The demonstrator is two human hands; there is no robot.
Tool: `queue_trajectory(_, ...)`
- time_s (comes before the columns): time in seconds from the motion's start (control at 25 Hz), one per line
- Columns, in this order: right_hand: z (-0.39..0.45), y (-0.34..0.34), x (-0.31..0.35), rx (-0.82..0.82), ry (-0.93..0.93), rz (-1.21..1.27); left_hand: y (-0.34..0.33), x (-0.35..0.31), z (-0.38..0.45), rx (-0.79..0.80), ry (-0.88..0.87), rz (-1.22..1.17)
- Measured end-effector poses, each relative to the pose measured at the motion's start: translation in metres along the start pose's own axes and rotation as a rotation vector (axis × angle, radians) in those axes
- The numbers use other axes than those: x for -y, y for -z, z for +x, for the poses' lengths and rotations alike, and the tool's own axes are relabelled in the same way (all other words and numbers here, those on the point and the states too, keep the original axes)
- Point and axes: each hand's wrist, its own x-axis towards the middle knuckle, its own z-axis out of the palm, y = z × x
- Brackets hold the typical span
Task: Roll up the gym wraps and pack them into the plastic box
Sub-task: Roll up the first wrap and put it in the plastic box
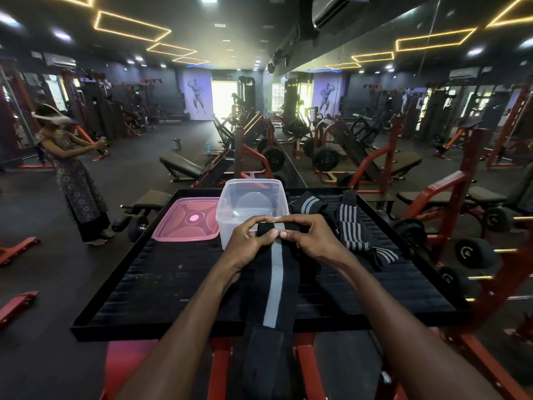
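Wrap in play: black gym wrap (272,287) with one grey stripe, running from the table's near edge up to both hands, tail hanging off the front.
Left hand (248,238): grip pinching the wrap's far end, thumb on top.
Right hand (310,236): grip pinching the same end, thumbs almost meeting.
Plastic box (251,207): clear, open, just beyond the hands.
Lid (187,223): pink, flat, left of the box.
Other wraps (349,226): striped heap, unrolled, right of the box.
Table (161,287): black, rimmed.
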Motion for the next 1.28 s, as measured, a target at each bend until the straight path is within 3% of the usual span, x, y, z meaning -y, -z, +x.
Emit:
queue_trajectory(0.16,-0.002,-0.006,0.001,-0.036,-0.02,0.102,0.002,0.0,0.005,-0.052,0.041,0.086)
queue_trajectory(0.32,-0.004,-0.003,0.002,0.017,-0.186,0.267,0.004,-0.006,0.007,-0.046,-0.007,0.088)
queue_trajectory(0.52,-0.004,-0.001,-0.004,-0.064,-0.052,0.243,-0.002,-0.004,0.007,0.066,0.128,-0.104)
queue_trajectory(0.64,-0.005,-0.001,-0.009,-0.076,-0.073,0.27,-0.009,0.002,0.012,0.056,0.15,-0.059)
queue_trajectory(0.84,-0.005,0.007,-0.004,0.0,-0.317,0.545,-0.019,0.008,0.017,-0.029,0.156,-0.061)
queue_trajectory(1.12,-0.004,0.016,-0.024,-0.054,-0.166,0.315,-0.045,-0.001,0.018,0.051,0.194,-0.265)
queue_trajectory(1.28,-0.002,0.029,-0.024,-0.038,-0.229,0.404,-0.049,-0.001,0.025,-0.006,0.128,-0.045)
